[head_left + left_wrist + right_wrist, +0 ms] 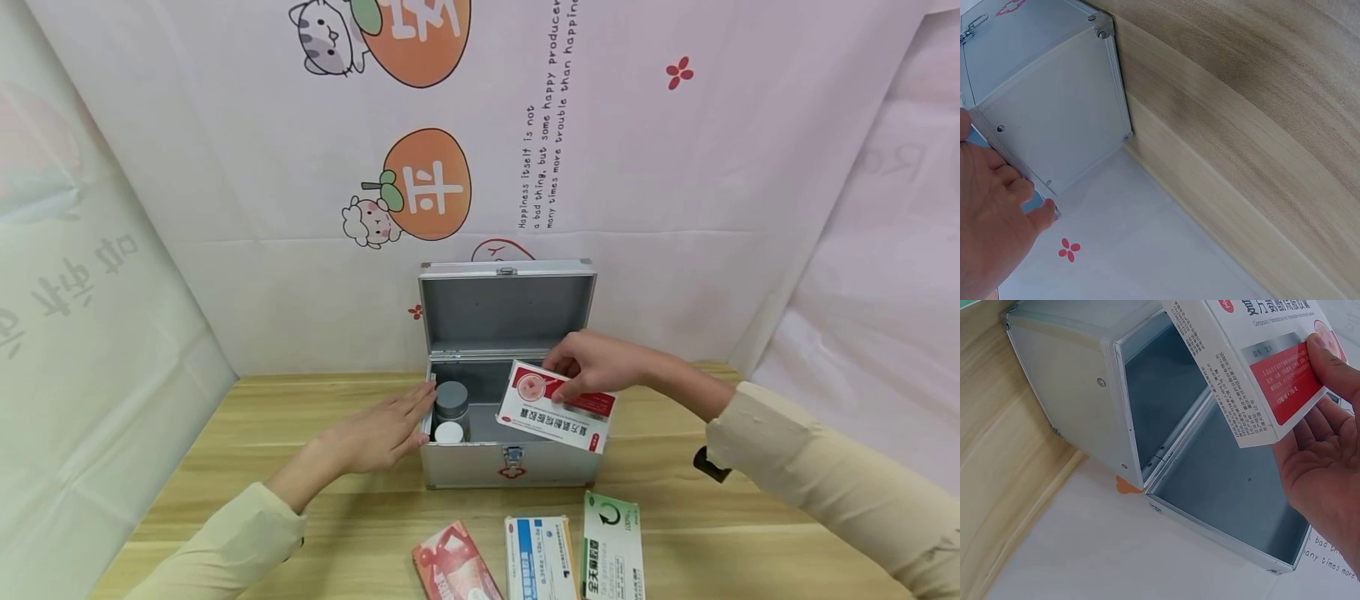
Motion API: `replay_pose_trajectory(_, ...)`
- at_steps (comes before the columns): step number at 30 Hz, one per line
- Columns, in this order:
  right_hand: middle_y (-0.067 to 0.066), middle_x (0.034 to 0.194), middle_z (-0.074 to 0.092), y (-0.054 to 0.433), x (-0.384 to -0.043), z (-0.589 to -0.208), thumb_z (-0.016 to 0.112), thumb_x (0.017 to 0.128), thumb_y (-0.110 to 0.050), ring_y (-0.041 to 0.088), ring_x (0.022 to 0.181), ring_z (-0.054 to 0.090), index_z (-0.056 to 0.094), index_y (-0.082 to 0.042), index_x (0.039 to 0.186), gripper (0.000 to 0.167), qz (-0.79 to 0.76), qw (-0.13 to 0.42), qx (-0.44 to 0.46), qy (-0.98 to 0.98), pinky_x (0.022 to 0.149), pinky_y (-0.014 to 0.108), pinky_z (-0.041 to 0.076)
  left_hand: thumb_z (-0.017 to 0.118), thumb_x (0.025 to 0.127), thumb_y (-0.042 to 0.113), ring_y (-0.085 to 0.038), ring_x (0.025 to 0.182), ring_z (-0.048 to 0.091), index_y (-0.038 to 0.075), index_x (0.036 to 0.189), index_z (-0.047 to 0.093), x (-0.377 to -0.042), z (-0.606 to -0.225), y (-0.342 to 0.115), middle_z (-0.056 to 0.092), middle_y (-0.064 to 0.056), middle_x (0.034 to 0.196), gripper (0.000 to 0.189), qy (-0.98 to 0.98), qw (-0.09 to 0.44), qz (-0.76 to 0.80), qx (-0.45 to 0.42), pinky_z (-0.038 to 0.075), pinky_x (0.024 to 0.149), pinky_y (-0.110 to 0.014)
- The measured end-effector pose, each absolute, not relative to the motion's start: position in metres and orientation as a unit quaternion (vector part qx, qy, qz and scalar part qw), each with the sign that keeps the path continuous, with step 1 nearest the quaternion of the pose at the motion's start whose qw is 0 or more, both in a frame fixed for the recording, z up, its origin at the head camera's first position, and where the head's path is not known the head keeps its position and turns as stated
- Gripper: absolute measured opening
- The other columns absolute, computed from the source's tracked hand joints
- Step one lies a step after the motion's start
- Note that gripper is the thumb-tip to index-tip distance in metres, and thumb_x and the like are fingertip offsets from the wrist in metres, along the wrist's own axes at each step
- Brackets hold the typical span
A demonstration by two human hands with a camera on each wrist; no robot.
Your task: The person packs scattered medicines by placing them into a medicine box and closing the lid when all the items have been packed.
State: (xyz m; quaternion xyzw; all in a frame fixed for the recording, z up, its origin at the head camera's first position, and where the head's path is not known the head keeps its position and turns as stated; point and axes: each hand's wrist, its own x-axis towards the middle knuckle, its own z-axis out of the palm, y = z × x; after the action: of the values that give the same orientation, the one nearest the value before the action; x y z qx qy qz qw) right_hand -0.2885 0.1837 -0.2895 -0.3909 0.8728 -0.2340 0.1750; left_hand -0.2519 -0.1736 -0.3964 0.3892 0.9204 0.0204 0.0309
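Note:
A silver metal first-aid case (468,467) stands on the table with its lid (506,312) raised. My right hand (603,364) pinches a red and white medicine box (540,421), thumb on its printed front, tilted over the right part of the case's opening. In the right wrist view, the medicine box (1260,369) overlaps the opening. With fingers fairly straight, my left hand (382,429) rests on the case's left rim; the left wrist view has its fingertips along that edge. Inside, at the left, stand a grey-lidded bottle (452,400) and a white-capped bottle (449,432).
In front of the case lie a red-pink box (457,562), a blue and white box (536,558) and a green and white box (613,546). A printed white cloth (637,167) hangs right behind the case. The wooden table (270,442) ends against it.

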Motion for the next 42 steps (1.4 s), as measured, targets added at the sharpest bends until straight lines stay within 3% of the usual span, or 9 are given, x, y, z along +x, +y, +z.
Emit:
replay_pose_trajectory(16,-0.006,0.09,0.074,0.167,-0.296,-0.288,0.077,0.086,-0.019,0.008,0.077,0.063,0.076,-0.013,0.104,0.019,-0.201,0.159,-0.395,0.882,0.075,0.023,0.055,0.036,0.108,0.041,-0.029,0.156,0.015,0.0,0.158,0.016,-0.252,-0.397,-0.175,0.011,-0.017,0.168,0.068,0.923,0.033,0.017,0.382,0.027,0.123,-0.049)
replay_pose_trajectory(42,-0.005,0.085,0.072,0.149,-0.309,-0.297,0.075,0.089,-0.014,0.006,0.074,0.058,0.074,-0.011,0.1,0.012,-0.165,0.149,-0.424,0.878,0.07,0.021,0.051,0.035,0.108,0.043,-0.029,0.156,0.014,0.001,0.159,0.016,-0.252,-0.397,-0.174,0.01,-0.017,0.168,0.068,0.926,0.036,0.02,0.377,0.027,0.123,-0.049)
